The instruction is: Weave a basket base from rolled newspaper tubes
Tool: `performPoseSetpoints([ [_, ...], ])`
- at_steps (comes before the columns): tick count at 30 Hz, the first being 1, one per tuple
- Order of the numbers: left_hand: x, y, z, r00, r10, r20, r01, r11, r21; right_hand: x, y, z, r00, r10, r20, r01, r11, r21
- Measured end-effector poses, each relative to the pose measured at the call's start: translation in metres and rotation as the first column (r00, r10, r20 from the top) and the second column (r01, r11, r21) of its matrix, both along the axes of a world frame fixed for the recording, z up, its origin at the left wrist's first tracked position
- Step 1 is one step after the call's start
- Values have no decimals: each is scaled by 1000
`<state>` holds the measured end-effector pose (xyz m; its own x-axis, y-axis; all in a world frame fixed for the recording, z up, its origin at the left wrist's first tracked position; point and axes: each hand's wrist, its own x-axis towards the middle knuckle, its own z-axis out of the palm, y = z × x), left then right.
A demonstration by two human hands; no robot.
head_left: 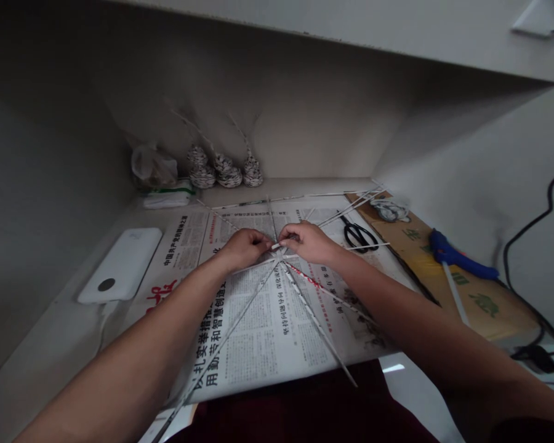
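Several thin rolled-newspaper sticks (316, 323) cross at one centre and spread out like spokes over a newspaper sheet (253, 344). At that crossing my left hand (248, 247) pinches a short pale piece of paper strip (276, 247) from the left. From the right, my right hand (308, 240) has its thumb and fingertips closed on the same strip. Both hands nearly meet just above the centre. Fingers cover part of the crossing, so how the strip runs between the spokes is hidden.
Black scissors (361, 237) lie right of my hands. Farther right, a blue glue gun (461, 255) rests on cardboard (484, 307) near a black cable (505, 246). A white power bank (122, 264) is at left. Woven gourd shapes (228, 172) stand behind, beneath a low shelf edge.
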<state>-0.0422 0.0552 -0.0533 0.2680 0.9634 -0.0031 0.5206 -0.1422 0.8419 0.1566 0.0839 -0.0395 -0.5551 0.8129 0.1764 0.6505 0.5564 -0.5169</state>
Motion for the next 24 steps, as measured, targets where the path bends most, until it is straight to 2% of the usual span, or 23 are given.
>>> performPoseSetpoints([
  [6,4,-1,0,1000,23,-11,-23,1000,10,-2,-3,2,1000,-15,2,15,1000,7],
  [9,6,-2,0,995,75,-58,-73,997,31,-3,-6,2,1000,-6,-17,6,1000,17],
  [16,6,-2,-1,996,79,-29,-79,997,16,-1,-7,7,995,88,-37,-85,993,86],
  [18,6,-2,-2,995,100,12,-100,995,-1,0,-9,7,997,44,-68,-34,990,140],
  [20,7,-2,-3,988,137,71,-134,990,-36,0,-11,7,989,-71,-133,92,983,156],
  [22,7,-1,-5,975,169,146,-159,984,-78,-1,-13,7,965,-199,-173,213,974,72],
  [24,8,0,-7,957,189,220,-168,979,-113,-3,-16,8,934,-300,-195,272,949,-157],
])
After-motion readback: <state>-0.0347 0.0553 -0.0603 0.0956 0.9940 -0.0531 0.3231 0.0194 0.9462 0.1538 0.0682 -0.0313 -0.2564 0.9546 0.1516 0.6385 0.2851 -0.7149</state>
